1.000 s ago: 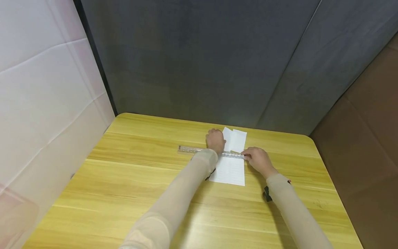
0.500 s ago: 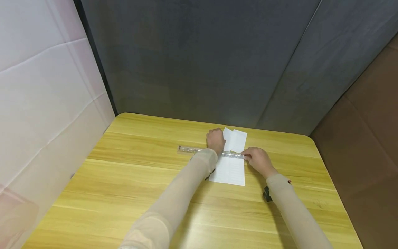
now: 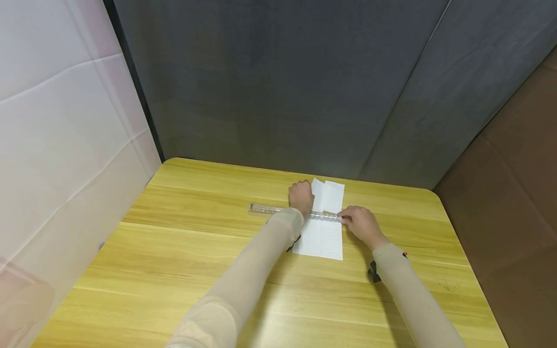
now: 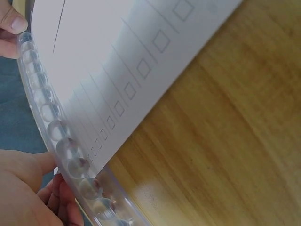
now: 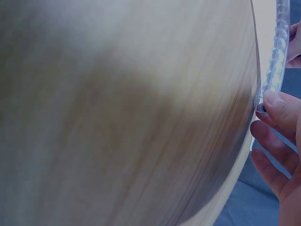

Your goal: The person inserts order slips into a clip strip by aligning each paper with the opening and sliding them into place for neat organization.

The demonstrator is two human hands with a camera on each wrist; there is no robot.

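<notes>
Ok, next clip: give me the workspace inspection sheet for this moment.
Surface: yellow wood-grain table, rounded corners.
Job's things: white printed paper sheet lying flat; clear plastic ruler laid across it.
Clutter: nothing seen.
Hands: left hand presses on the ruler over the sheet's left edge; right hand holds the ruler's right end at its fingertips.
Cables: nothing seen; a small dark wrist device shows under the right sleeve.
Surroundings: grey fabric backdrop, white panel left, brown panel right.

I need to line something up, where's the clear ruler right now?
In the head view the ruler lies across the white paper, far side of the table, between both hands.
</notes>
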